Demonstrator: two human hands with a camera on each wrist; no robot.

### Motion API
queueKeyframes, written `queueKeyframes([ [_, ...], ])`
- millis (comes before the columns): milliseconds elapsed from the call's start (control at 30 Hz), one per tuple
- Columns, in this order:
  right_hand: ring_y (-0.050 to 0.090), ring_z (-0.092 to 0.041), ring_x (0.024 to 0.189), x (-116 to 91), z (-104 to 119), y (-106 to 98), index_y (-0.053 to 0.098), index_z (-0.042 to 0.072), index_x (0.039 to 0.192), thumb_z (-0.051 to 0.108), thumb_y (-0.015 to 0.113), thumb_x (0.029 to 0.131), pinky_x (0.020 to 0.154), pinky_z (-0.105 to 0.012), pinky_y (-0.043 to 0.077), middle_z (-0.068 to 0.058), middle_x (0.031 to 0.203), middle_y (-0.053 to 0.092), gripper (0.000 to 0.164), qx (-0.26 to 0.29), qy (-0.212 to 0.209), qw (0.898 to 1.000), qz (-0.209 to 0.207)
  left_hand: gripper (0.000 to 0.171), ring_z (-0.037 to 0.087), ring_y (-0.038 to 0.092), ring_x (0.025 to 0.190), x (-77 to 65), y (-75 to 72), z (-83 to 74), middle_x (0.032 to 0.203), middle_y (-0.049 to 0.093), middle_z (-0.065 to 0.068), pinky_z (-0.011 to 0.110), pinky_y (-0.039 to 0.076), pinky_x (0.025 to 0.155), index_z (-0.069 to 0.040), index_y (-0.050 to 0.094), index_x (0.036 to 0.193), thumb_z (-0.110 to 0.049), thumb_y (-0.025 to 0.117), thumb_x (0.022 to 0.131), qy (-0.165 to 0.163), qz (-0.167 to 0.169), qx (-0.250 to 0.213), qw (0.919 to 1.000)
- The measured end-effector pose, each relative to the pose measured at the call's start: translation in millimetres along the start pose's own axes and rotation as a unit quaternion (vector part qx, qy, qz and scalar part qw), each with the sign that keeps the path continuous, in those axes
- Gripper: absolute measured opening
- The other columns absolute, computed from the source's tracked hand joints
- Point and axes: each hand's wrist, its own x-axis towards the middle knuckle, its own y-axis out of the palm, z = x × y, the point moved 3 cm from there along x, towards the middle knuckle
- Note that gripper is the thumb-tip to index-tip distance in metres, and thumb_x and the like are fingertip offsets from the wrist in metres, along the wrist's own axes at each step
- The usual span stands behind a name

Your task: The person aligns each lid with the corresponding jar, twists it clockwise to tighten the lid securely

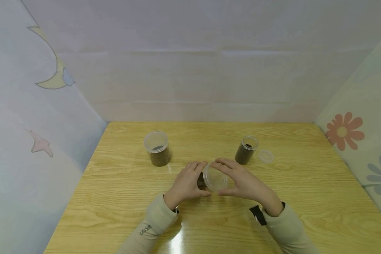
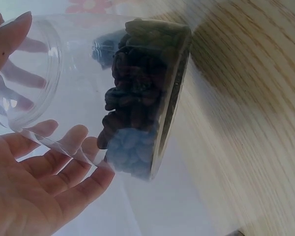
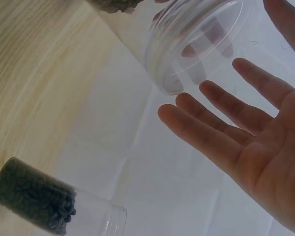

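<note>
Between the two hands is a clear jar (image 1: pixel 216 179) with dark, bean-like pieces (image 2: pixel 137 78) at its bottom. My left hand (image 1: pixel 185 181) holds it round the side, fingers curved along its wall in the left wrist view. At the jar's upper end, my right hand (image 1: pixel 241 180) is held with its fingers spread and gently bent. In the right wrist view these fingers (image 3: pixel 201 132) are beside the ringed rim (image 3: pixel 196 44), with a gap at the thumb. Whether a lid covers that end I cannot tell.
A wide clear jar (image 1: pixel 160 157) partly filled with small dark pieces stands at the back left. A narrower jar (image 1: pixel 245 154) of dark pieces stands at the back right, a translucent lid (image 1: pixel 266 156) lying beside it. All are on a wooden table (image 1: pixel 114 197) before a pale backdrop.
</note>
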Motion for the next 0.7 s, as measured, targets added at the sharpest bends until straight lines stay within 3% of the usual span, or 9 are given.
queueKeyframes([
  [400,0.048,-0.037,0.113,1.7,0.2,4.1,0.046,0.006,0.133,0.023,0.081,0.07,0.084,-0.05,0.046,-0.021,0.128,0.046,0.074,-0.022,-0.012,0.999,-0.025,0.093,0.027,0.048,0.112,-0.6,0.5,0.2,0.123,0.05,0.012,0.038,0.047,0.088,-0.006,0.039,0.134,-0.046,0.082,0.062,0.001,-0.002,0.006,1.0],
  [700,0.052,-0.033,0.107,4.8,1.5,6.3,0.047,0.004,0.131,0.03,0.08,0.07,0.083,-0.046,0.048,-0.019,0.122,0.05,0.074,-0.043,-0.004,0.999,-0.031,0.094,0.027,0.048,0.111,-1.9,0.1,0.2,0.123,0.05,0.013,0.038,0.047,0.088,-0.004,0.039,0.134,-0.046,0.082,0.062,0.009,-0.012,0.007,0.9999],
])
